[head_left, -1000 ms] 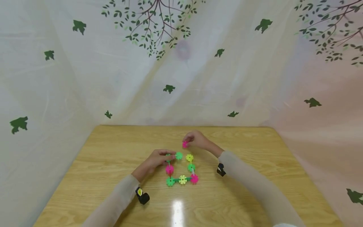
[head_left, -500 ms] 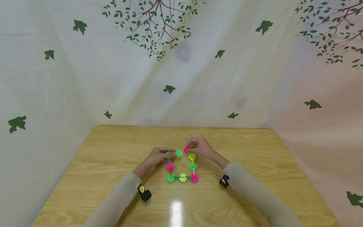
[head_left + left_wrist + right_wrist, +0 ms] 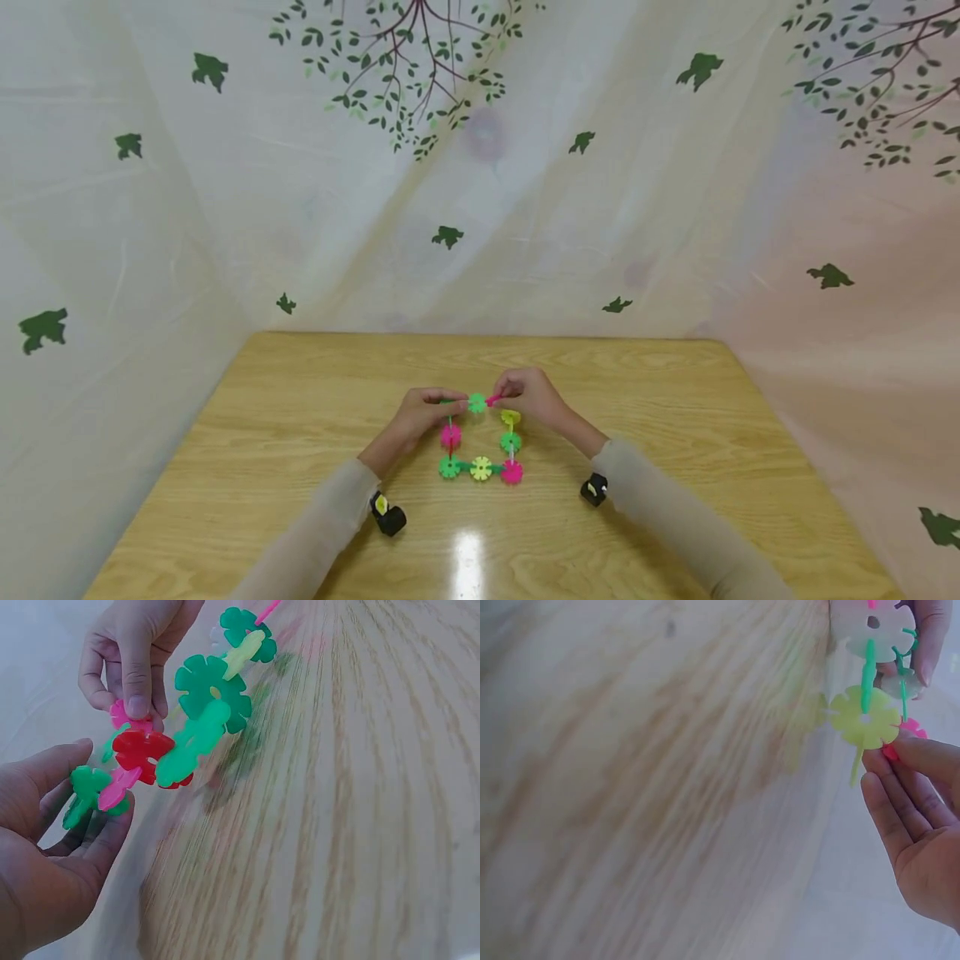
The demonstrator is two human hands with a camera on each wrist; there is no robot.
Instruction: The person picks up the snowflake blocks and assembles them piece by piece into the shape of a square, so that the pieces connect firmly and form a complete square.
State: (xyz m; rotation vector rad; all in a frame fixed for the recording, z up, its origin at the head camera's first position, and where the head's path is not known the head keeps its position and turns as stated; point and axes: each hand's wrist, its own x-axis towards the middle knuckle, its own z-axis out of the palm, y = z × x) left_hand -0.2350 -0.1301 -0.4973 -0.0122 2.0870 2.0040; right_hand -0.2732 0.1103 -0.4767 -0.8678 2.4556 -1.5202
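A chain of plastic interlocking snowflake discs [image 3: 481, 469] in green, pink and yellow forms a near-square on the table. My left hand [image 3: 415, 418] pinches its far left corner; the left wrist view shows thumb and fingers about a green disc [image 3: 86, 784] joined to a pink one [image 3: 120, 787]. Between the thumb and fingers of my right hand [image 3: 536, 397] is a pink snowflake disc [image 3: 492, 401], seen edge-on at the rim of the top green disc [image 3: 477, 403]. Whether it is slotted in cannot be told. A yellow disc [image 3: 511, 417] sits just below my right fingers, tilted.
The wooden table [image 3: 300, 517] stretches round the chain on all sides. Behind it hangs a pale cloth backdrop [image 3: 360, 208] printed with leaves and birds. Small black cameras sit at the left wrist [image 3: 389, 514] and right wrist [image 3: 594, 489].
My right hand has come nearer and lower, bringing the pink disc from beyond the chain to the top green disc's edge. The yellow disc has tilted. My left hand keeps its pinch.
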